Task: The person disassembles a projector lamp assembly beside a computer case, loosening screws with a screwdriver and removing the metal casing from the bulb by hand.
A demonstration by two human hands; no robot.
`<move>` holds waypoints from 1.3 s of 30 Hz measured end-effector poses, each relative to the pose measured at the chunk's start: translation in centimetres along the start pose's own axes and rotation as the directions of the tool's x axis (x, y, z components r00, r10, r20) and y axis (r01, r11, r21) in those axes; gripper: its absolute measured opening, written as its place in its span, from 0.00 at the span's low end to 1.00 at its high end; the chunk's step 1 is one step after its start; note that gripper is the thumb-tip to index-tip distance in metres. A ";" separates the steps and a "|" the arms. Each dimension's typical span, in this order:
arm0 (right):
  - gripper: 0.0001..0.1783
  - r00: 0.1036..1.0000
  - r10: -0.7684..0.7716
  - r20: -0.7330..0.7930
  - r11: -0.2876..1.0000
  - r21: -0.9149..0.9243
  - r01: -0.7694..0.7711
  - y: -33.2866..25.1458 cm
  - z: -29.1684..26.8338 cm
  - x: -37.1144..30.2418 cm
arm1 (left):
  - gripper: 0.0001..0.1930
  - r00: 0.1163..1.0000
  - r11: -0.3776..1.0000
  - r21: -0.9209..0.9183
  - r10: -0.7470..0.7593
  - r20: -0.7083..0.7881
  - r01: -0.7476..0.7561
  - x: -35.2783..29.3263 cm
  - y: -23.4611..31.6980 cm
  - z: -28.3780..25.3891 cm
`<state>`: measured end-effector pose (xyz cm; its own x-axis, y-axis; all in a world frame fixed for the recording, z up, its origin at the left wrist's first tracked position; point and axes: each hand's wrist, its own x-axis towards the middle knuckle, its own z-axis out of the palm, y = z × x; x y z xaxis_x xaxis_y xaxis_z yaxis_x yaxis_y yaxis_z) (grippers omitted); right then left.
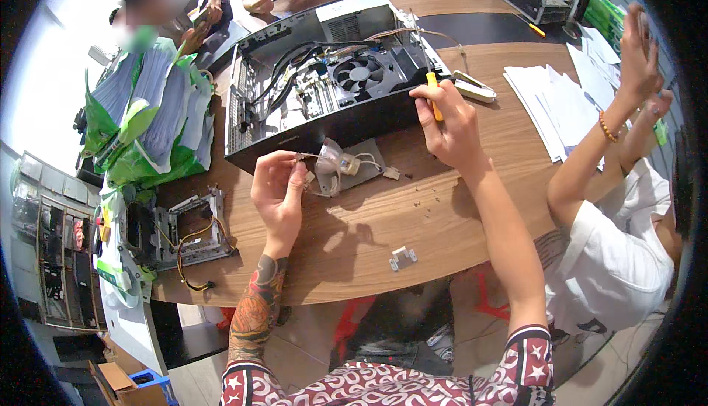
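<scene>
My right hand (451,122) grips a screwdriver (434,96) by its yellow handle, its shaft pointing up and away over the near right corner of an opened computer case (332,122). Inside that case sit a black fan (358,74), cables and boards. In front of it, my left hand (279,185) has thumb and forefinger drawn together at a thin, small piece I cannot make out. Just right of those fingertips is a reflector lamp (335,161) with white wires, lying on a grey plate (365,171). Several tiny screws (428,205) lie on the wooden table.
A small metal bracket (403,258) lies near the table's front edge. At left stand a metal drive cage (190,221) with cables and green bags of papers (158,122). Loose papers (549,103) lie right, beside a co-worker's raised arm (608,122). Other people sit at the far side.
</scene>
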<state>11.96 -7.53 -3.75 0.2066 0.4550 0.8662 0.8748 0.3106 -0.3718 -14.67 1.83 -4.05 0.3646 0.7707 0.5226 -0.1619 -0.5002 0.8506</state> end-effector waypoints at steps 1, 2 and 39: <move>0.08 1.000 0.016 -0.013 1.000 0.006 -0.016 0.3 -0.2 0.0 | 0.09 1.000 1.000 -0.003 0.004 0.005 -0.004 0.0 0.0 0.2; 0.07 0.999 0.031 -0.026 0.999 0.011 -0.031 0.6 -0.4 0.0 | 0.09 1.000 1.000 -0.004 -0.008 0.019 0.008 -0.1 0.1 0.4; 0.08 0.963 0.075 -0.257 0.989 -0.103 -0.104 4.1 -1.8 -0.8 | 0.09 0.998 0.953 0.299 0.033 0.060 -0.049 -2.5 0.4 1.0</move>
<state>16.20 -8.16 -5.39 0.3770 0.2468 0.8927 0.8891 0.1738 -0.4235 -14.71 -0.69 -5.05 0.4131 0.7289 0.5460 0.1023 -0.6328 0.7675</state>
